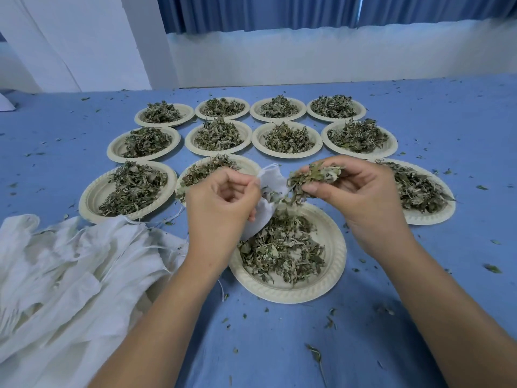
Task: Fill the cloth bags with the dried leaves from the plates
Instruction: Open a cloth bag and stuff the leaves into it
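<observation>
Mid-fill on one bag, judging by the setup. Pinching the small cloth bag [269, 191] at its mouth with the left hand [221, 200], grip closed on the fabric edge, just above the far-left rim of the near plate [337, 264]. Clutching a clump of dried leaves [313, 175] in the right hand [359, 197], grip curled round it, above the far side of that same plate and right beside the bag's mouth, maybe touching it. Hanging steep, with the long axis from the mouth up top down to a bottom end among the leaves on the plate's left side, and the mouth pointing up, tipped a bit toward the right hand. Hard to judge the width of the opening, half hidden behind the left knuckles. Next up, probably: poke the clump down through the opening without letting go of the fabric, then back to the plate for another scoop. Calls for a wide-held mouth and a gentle shove, going by the crumbs scattered over the blue counter [279, 345] all around the plate. Plenty left to do as well: eleven more heaped plates [288, 156] beyond it, plus a pile of empty bags [70, 261] off to its left.
</observation>
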Demonstrator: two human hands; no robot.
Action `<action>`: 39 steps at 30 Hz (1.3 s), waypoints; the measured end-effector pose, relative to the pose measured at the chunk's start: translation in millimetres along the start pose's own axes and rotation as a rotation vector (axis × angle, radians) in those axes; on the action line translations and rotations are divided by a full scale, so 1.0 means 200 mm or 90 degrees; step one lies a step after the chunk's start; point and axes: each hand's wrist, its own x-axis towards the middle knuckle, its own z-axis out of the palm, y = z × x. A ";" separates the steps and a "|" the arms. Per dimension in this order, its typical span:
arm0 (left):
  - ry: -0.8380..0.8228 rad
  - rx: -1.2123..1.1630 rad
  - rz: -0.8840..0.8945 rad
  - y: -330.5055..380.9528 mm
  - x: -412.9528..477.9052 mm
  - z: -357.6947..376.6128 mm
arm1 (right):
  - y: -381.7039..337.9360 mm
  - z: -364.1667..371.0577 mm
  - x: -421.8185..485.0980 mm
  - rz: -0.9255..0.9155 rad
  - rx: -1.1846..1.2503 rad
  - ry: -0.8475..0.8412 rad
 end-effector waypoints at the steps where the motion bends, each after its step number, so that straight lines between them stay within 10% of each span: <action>1: -0.020 0.004 0.005 0.00 -0.01 0.01 | 0.01 0.02 -0.01 -0.001 0.010 0.015; 11: -0.092 -0.025 0.015 0.01 -0.04 0.03 | 0.10 0.10 -0.05 -0.200 -0.405 -0.014; 28: -0.073 -0.009 0.011 0.01 -0.03 0.03 | 0.11 0.06 -0.03 -0.199 -0.384 -0.111; 39: -0.108 -0.015 -0.004 0.00 -0.03 0.03 | 0.11 0.10 -0.06 -0.190 -0.202 0.008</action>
